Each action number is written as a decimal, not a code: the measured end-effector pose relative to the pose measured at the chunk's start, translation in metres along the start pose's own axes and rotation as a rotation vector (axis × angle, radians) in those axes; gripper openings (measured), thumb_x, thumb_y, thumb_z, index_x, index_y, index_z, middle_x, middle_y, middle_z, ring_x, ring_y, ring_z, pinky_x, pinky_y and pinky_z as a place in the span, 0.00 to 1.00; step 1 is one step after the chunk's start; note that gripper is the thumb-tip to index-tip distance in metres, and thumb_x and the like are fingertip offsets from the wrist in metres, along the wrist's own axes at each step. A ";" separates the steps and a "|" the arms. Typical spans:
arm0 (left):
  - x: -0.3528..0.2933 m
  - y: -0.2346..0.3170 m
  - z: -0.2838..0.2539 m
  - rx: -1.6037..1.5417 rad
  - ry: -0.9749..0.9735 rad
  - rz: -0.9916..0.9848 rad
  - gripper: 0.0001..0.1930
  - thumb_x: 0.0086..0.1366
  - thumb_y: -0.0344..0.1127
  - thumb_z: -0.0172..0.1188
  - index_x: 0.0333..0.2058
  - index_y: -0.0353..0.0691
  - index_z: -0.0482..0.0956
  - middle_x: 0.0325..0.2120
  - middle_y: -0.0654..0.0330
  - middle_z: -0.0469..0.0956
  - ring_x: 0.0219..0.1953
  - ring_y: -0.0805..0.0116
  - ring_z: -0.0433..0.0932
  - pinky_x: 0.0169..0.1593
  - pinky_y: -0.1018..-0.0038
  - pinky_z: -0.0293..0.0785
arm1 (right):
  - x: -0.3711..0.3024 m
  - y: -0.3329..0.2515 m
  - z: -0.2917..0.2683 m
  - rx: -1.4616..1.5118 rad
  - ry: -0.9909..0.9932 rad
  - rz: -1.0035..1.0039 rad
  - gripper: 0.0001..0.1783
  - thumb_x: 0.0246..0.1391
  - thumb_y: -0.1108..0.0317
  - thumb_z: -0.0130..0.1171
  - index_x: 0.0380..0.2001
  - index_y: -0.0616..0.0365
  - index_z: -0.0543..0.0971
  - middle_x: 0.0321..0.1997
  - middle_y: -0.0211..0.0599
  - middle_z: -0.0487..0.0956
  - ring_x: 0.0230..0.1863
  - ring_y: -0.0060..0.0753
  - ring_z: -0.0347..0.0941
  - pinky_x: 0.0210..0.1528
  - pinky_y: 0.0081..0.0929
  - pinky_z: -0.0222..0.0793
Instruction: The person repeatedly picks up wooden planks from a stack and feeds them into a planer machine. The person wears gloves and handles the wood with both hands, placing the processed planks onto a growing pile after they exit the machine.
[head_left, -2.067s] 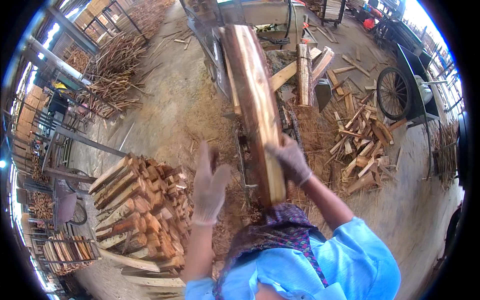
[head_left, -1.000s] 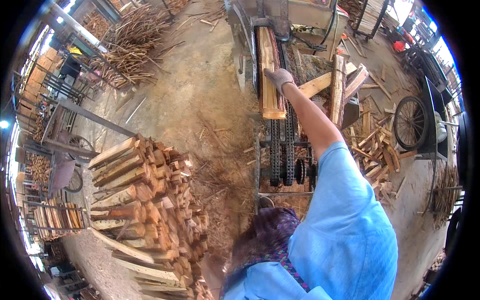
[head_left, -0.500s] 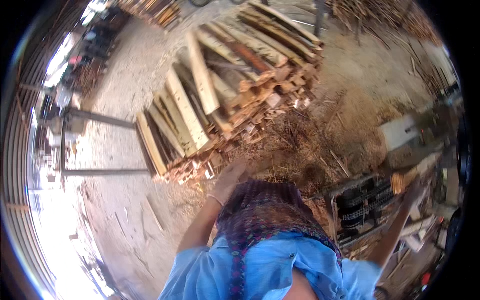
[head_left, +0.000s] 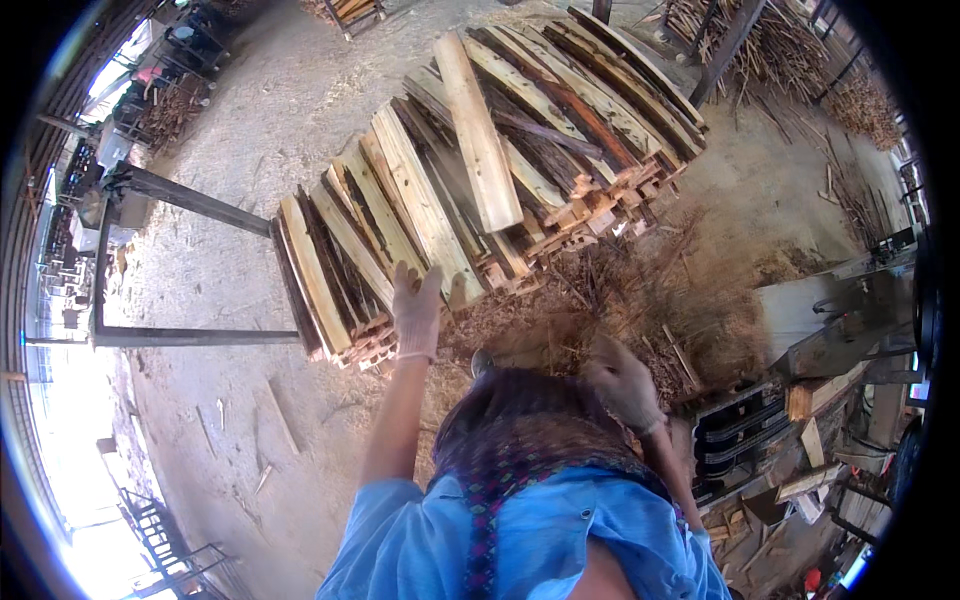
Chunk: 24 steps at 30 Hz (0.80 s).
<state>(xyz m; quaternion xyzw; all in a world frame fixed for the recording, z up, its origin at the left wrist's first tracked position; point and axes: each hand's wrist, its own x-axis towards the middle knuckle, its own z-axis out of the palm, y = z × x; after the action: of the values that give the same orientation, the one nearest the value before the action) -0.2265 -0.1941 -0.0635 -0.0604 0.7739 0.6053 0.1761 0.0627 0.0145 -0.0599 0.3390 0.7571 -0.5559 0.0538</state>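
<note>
Stack (head_left: pixel 425 210) of sawn wood on the floor (head_left: pixel 230 270), seen from above, in front of the person and running slantwise from near left to far right. Its pieces lie side by side, pale faces mixed with dark bark, their cut ends toward the person. One pale board (head_left: pixel 478 140) rests on top, at an angle to those beneath. The left hand (head_left: pixel 416 312), gloved, is spread wide with fingers up over the near edge of the stack; whether it touches the wood cannot be told. The right hand (head_left: pixel 622 380), also gloved, is blurred before the apron (head_left: pixel 540 430), well apart from the stack; whether it is wide, narrow or holding anything cannot be told. Loose debris (head_left: pixel 670 260) covers the ground beside the stack. At right, a chain machine (head_left: pixel 745 430) bears a block (head_left: pixel 842 386) near its far end, with scraps (head_left: pixel 808 484) beyond. A metal frame (head_left: pixel 200 338) meets the stack's left end; thin sticks (head_left: pixel 780 60) are heaped at upper right.
</note>
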 end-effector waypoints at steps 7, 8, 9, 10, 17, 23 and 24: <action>0.089 0.032 0.036 0.325 -0.111 -0.243 0.61 0.62 0.43 0.73 0.76 0.22 0.36 0.52 0.39 0.72 0.46 0.53 0.79 0.50 0.65 0.77 | 0.133 -0.063 0.141 0.149 -0.282 -0.003 0.38 0.64 0.51 0.68 0.69 0.63 0.71 0.60 0.56 0.82 0.62 0.52 0.81 0.61 0.40 0.78; 0.102 0.013 0.040 0.347 -0.070 -0.138 0.61 0.61 0.42 0.74 0.76 0.21 0.37 0.46 0.42 0.75 0.40 0.56 0.80 0.43 0.66 0.77 | 0.160 -0.050 0.158 -0.288 -0.331 -0.188 0.36 0.64 0.50 0.68 0.67 0.61 0.73 0.56 0.55 0.84 0.59 0.54 0.82 0.58 0.41 0.79; 0.117 -0.009 0.036 0.370 -0.007 -0.043 0.61 0.60 0.41 0.74 0.76 0.20 0.38 0.41 0.46 0.79 0.34 0.59 0.80 0.35 0.67 0.78 | 0.163 -0.060 0.170 -0.435 -0.330 -0.212 0.34 0.63 0.48 0.67 0.64 0.60 0.75 0.52 0.54 0.86 0.56 0.55 0.83 0.56 0.41 0.79; 0.131 -0.031 0.032 0.397 0.060 0.050 0.61 0.58 0.41 0.74 0.76 0.20 0.39 0.36 0.49 0.82 0.28 0.63 0.81 0.28 0.68 0.78 | 0.165 -0.071 0.181 -0.584 -0.326 -0.239 0.33 0.63 0.47 0.67 0.62 0.58 0.77 0.49 0.53 0.87 0.54 0.56 0.84 0.54 0.42 0.80; 0.124 -0.015 -0.027 -0.459 -0.377 -0.229 0.53 0.63 0.30 0.72 0.76 0.24 0.43 0.45 0.44 0.83 0.37 0.60 0.87 0.37 0.68 0.86 | 0.118 -0.156 0.172 -0.320 -0.060 0.118 0.32 0.61 0.44 0.68 0.60 0.54 0.79 0.48 0.54 0.88 0.51 0.46 0.87 0.59 0.39 0.81; 0.109 0.019 -0.011 -0.111 -0.268 -0.202 0.55 0.56 0.33 0.79 0.71 0.20 0.49 0.37 0.50 0.84 0.26 0.67 0.78 0.28 0.71 0.75 | 0.160 -0.079 0.151 -0.771 0.682 -0.100 0.33 0.64 0.47 0.66 0.64 0.54 0.74 0.43 0.56 0.87 0.46 0.51 0.87 0.50 0.47 0.84; 0.108 0.021 -0.010 -0.103 -0.235 -0.193 0.60 0.54 0.33 0.80 0.74 0.20 0.44 0.33 0.52 0.84 0.20 0.69 0.75 0.23 0.73 0.72 | 0.169 -0.080 0.149 -0.804 0.642 -0.025 0.32 0.64 0.48 0.66 0.63 0.55 0.73 0.41 0.56 0.87 0.44 0.53 0.87 0.47 0.49 0.84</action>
<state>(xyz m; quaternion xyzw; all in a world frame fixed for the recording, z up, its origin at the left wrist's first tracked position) -0.3354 -0.1851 -0.0793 -0.0723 0.7066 0.6272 0.3195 -0.1562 -0.0522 -0.1293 0.4359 0.8934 -0.0894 -0.0619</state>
